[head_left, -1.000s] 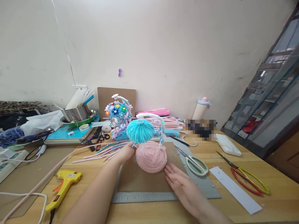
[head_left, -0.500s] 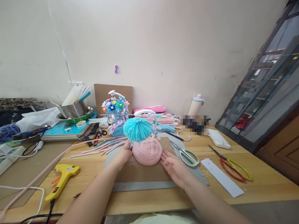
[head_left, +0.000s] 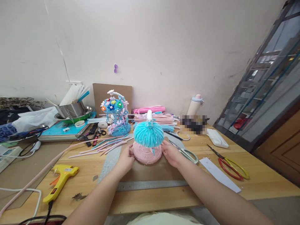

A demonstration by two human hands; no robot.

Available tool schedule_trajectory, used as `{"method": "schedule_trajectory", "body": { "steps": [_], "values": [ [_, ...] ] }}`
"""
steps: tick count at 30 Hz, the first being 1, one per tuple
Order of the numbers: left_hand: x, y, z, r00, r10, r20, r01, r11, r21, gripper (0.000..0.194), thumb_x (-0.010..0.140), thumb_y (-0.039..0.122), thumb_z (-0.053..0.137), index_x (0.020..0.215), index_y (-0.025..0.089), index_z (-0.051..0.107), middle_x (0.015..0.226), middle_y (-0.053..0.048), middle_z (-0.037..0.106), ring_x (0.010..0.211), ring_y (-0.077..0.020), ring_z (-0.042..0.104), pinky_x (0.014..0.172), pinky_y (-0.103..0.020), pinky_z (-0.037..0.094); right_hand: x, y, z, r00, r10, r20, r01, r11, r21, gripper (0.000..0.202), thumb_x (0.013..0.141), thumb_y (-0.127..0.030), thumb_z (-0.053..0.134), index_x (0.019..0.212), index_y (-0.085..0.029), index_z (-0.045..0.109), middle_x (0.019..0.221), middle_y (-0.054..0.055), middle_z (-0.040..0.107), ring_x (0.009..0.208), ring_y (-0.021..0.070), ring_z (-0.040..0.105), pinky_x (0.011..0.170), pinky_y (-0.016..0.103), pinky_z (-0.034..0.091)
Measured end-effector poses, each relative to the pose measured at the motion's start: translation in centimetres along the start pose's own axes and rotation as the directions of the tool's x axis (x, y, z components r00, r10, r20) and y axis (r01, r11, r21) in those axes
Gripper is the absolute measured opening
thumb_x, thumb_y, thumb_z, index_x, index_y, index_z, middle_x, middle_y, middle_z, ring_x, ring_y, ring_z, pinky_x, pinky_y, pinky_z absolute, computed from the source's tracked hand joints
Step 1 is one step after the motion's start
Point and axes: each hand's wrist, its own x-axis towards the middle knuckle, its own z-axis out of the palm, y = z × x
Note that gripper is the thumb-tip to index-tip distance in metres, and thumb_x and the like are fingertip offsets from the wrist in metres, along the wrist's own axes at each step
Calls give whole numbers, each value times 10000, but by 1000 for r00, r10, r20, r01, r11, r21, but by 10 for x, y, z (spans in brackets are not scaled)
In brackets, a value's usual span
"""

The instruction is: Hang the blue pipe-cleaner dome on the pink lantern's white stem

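A pipe-cleaner lamp-like craft stands in front of me, with a ribbed turquoise dome (head_left: 149, 134) hanging over a round coiled pink base (head_left: 147, 156). A white fuzzy stem tip (head_left: 149, 115) shows above the dome; the rest of the stem is hidden behind it. My left hand (head_left: 127, 156) holds the left edge of the base, its fingers curled round the side. On the opposite edge my right hand (head_left: 170, 152) grips the base, fingertips partly hidden behind it. Under the craft lies a brown board (head_left: 140, 175) on a grey cutting mat (head_left: 108, 162).
At left lies a yellow glue gun (head_left: 60, 181). Green-handled scissors (head_left: 188, 155) and red-and-yellow-handled scissors (head_left: 231, 165) lie at right, near a white strip (head_left: 219, 175). Behind stand a flowered craft (head_left: 117, 115), pink pipe cleaners (head_left: 150, 109) and a bottle (head_left: 195, 104).
The craft has turned on the board, so its dome has swung from the left to the front middle and hides the stem. My right hand's fingers have closed onto the base.
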Motion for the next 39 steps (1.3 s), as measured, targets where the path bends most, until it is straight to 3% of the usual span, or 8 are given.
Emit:
{"method": "schedule_trajectory", "body": {
  "steps": [4, 9, 13, 16, 21, 26, 32, 39],
  "values": [
    [-2, -2, 4, 999, 32, -32, -31, 999, 38, 602, 691, -25, 536, 1267, 128, 449, 805, -12, 595, 777, -163, 610, 767, -303, 473, 11, -3, 2, 1000, 17, 0, -17, 996, 91, 273, 801, -303, 544, 1008, -169, 659, 946, 75, 722, 923, 227, 665, 848, 372, 488],
    [-7, 9, 1, 987, 104, -120, -94, 992, 87, 592, 632, -1, 503, 1207, 136, 481, 747, 3, 552, 682, -160, 569, 653, -274, 447, 24, -2, 0, 996, 11, -89, 3, 989, 151, 311, 886, -411, 546, 1027, -142, 612, 1011, 66, 663, 889, 188, 634, 819, 397, 491],
    [-28, 28, 0, 905, 226, -360, -191, 973, 131, 349, 751, 155, 491, 1097, 194, 480, 900, -24, 510, 785, -170, 529, 707, -280, 441, 14, -2, -2, 963, -6, -269, 53, 985, 167, 226, 855, -336, 500, 1009, -193, 585, 962, 66, 648, 939, 214, 602, 831, 371, 467],
    [-49, 41, 10, 837, 320, -444, -268, 947, 177, 152, 834, 323, 486, 941, 227, 533, 893, -25, 524, 851, -192, 539, 784, -306, 448, -13, -13, -1, 916, -73, -394, 141, 979, 148, 183, 856, -327, 440, 969, -213, 527, 955, 57, 603, 932, 217, 569, 841, 373, 448],
    [-60, 54, 33, 772, 413, -483, -309, 908, 282, 150, 798, 380, 597, 817, 253, 675, 1082, -53, 530, 1140, -260, 471, 1046, -409, 291, -57, -45, 8, 887, -299, -351, 331, 943, 34, 133, 795, -350, 604, 794, -228, 552, 892, 28, 570, 920, 210, 546, 884, 361, 417],
    [-51, 60, 42, 793, 349, -500, -223, 929, 294, 186, 777, 446, 629, 822, 286, 712, 1154, -58, 540, 1175, -291, 451, 1026, -449, 309, -57, -53, 22, 866, -360, -347, 347, 932, -103, 168, 797, -372, 639, 868, -223, 602, 922, 56, 587, 944, 234, 559, 864, 391, 425],
    [-43, 67, 43, 822, 261, -507, -138, 954, 267, 224, 774, 466, 626, 838, 277, 728, 1204, -60, 552, 1207, -295, 429, 1041, -461, 300, -43, -44, 35, 877, -327, -352, 320, 944, -78, 148, 806, -343, 630, 874, -219, 673, 940, 69, 619, 932, 234, 588, 850, 391, 438],
    [-36, 71, 45, 854, 207, -477, -111, 969, 223, 215, 797, 408, 579, 842, 250, 718, 1162, -51, 591, 1196, -301, 452, 992, -427, 376, -41, -46, 38, 878, -330, -347, 328, 942, -66, 80, 804, -273, 612, 796, -214, 666, 886, 49, 637, 870, 207, 600, 797, 342, 453]
  ]
}}
